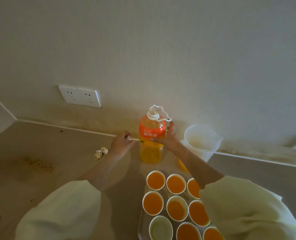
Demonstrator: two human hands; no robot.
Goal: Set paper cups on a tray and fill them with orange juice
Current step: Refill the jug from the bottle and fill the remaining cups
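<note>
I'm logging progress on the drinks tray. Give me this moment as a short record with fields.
bottle: upright on the counter, cap off, partly full
right hand: grips the bottle
left hand: beside the bottle, fingers curled; contents unclear
tray: on the counter, nearer the person
cups: nine visible on the tray, eight hold juice
empty cup: nearest row, left end, looks unfilled
</note>
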